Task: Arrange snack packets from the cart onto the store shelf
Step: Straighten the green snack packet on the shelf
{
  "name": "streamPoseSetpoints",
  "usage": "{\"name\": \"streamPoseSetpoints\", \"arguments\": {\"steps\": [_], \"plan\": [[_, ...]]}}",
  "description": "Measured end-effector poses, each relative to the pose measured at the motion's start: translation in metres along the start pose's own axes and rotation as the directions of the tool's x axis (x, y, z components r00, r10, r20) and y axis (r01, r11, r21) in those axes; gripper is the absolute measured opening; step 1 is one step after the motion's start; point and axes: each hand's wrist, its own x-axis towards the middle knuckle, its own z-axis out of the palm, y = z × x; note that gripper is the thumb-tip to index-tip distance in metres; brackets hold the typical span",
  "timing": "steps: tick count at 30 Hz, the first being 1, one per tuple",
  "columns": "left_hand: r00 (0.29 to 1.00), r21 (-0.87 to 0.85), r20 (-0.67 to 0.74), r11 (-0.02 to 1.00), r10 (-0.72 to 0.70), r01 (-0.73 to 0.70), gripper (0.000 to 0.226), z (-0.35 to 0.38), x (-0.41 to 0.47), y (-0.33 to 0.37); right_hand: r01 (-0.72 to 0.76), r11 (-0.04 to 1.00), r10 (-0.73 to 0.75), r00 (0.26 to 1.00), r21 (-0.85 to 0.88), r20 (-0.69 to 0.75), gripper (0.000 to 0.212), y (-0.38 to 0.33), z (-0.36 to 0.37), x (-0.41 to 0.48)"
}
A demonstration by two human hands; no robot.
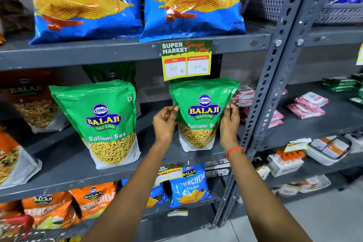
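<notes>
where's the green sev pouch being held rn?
Head view, right of centre: green Ratlami Sev pouch upright on the middle shelf, under the yellow price tag, between both hands.

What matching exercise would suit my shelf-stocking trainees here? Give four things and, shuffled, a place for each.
Things:
1. green Ratlami Sev pouch held by both hands
2. blue ridged-chip bags
3. orange Crunchem packets
4. pink flat packets

Places:
A. rack to the right
B. top shelf
C. middle shelf, under the yellow price tag
D. bottom shelf, left

Pairs: 1-C, 2-B, 3-D, 4-A. The left hand and right hand grip the pouch's sides.
</notes>
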Motion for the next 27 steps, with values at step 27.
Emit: {"name": "streamPoseSetpoints", "arguments": {"steps": [27], "plan": [[0.931,0.221,0.293,0.963,-0.219,0.157,0.064,-0.017,-0.017,-0.018,-0.203,0.977,0.21,0.97,-0.064,0.124,0.034,-0.007,-0.01,-0.026]]}}
